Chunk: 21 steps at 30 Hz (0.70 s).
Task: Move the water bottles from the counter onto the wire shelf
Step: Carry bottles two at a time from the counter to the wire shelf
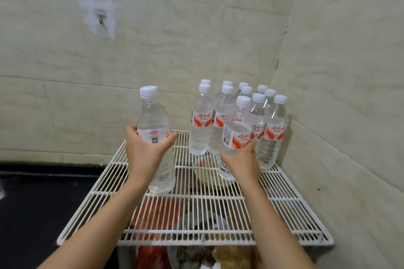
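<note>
The left fingers [131,130] are curled round one side of the left bottle [153,113] at its label. The thumb presses the opposite side, so the left hand [145,148] grips it round the middle. This bottle stands upright, white cap well above the fingers and base below them, over the near-left part of the shelf [196,214]. Whether the base touches the wires cannot be told.

The right fingers [251,147] wrap the right bottle [237,131] just under its red-and-white label, thumb on the side toward the left hand. The right hand [242,161] holds it from behind, tilted slightly. Its base sits low beneath the fingers, close to the wires; contact is unclear.

Just beyond and beside the right fingers stands a group [201,124] of about ten more bottles, upright and packed close together on the shelf's far corner, the nearest touching or almost touching the right bottle. The two held bottles are well apart from each other.

Below the fingers, through the wires, lie a pale round thing [205,173] and blurred red and mixed items [153,209]. Out past the left fingers is the dark counter [32,192], lower than the shelf. Tiled wall [196,39] rises behind the group and beside the right fingers
</note>
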### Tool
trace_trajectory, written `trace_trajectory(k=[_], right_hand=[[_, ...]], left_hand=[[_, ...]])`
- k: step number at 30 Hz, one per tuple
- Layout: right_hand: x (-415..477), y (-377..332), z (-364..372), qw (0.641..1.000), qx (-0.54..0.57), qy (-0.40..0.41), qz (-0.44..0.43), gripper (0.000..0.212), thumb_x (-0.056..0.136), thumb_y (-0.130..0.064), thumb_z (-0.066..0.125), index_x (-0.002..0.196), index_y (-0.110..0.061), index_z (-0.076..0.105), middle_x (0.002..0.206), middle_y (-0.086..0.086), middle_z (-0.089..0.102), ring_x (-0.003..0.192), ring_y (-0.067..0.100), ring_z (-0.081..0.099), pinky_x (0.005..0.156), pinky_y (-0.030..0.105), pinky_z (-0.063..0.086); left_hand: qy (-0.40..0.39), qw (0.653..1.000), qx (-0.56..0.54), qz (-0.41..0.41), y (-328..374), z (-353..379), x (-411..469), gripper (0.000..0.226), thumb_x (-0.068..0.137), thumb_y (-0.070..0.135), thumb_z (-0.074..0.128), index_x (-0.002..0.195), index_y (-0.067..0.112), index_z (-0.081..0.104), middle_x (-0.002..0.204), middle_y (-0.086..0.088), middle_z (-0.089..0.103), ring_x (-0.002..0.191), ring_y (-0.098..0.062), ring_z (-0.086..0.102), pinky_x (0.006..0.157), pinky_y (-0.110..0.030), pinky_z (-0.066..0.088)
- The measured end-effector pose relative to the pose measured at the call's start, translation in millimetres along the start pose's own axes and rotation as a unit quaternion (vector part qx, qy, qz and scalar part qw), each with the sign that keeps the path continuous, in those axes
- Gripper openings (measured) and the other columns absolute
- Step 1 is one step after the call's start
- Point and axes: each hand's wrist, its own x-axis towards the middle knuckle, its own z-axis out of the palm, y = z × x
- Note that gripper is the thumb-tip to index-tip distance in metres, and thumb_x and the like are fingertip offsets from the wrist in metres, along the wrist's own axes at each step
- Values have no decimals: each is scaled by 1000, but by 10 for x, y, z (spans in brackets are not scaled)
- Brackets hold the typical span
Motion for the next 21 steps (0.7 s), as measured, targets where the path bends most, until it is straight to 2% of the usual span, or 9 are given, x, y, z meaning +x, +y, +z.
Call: trace_trajectory(k=[3, 5, 8, 12, 17, 21], right_hand=[[36, 0, 17, 1000, 12, 7, -1, 84, 76, -41, 68, 135, -3, 23, 128, 18, 50, 107, 34, 57, 80, 40, 51], [57, -63, 53, 999, 33, 26, -3, 82, 74, -43, 70, 133, -4, 27, 126, 17, 52, 105, 33, 59, 80, 39, 53], [79, -134, 122, 998, 46, 46, -14, 84, 73, -44, 71, 133, -5, 28, 127, 17, 51, 108, 32, 57, 82, 37, 49], [114, -118, 160, 998, 48, 45, -25, 87, 72, -46, 70, 134, -6, 24, 130, 18, 46, 113, 32, 54, 85, 35, 47], [130, 110, 220, 997, 70, -2, -35, 86, 70, -43, 74, 132, -8, 25, 128, 18, 46, 110, 29, 53, 82, 36, 50], [166, 193, 248, 993, 105, -31, -48, 80, 74, -27, 74, 134, -15, 23, 129, 14, 48, 112, 27, 54, 85, 36, 50]], left_hand=[[1, 999, 39, 17, -39, 167, 16, 80, 58, 36, 82, 120, 19, 34, 117, -10, 51, 101, -24, 55, 83, -35, 49], [1, 998, 58, 32, -37, 300, 28, 90, 58, 41, 80, 129, 15, 32, 125, -13, 47, 111, -26, 50, 94, -39, 46], [4, 997, 76, 35, 17, 527, 35, 91, 62, 39, 79, 133, 9, 31, 132, -15, 40, 116, -26, 44, 93, -29, 38], [4, 997, 68, 20, 21, 839, 14, 95, 66, 39, 76, 138, 7, 24, 138, -17, 29, 121, -27, 40, 92, -26, 33], [19, 995, 103, 3, -50, 1207, 56, 92, 71, 46, 70, 139, 6, 22, 136, -17, 31, 123, -29, 37, 103, -38, 34], [30, 994, 102, -11, -105, 1462, 23, 87, 76, 47, 64, 139, 7, 20, 139, -15, 29, 129, -29, 31, 110, -44, 29]])
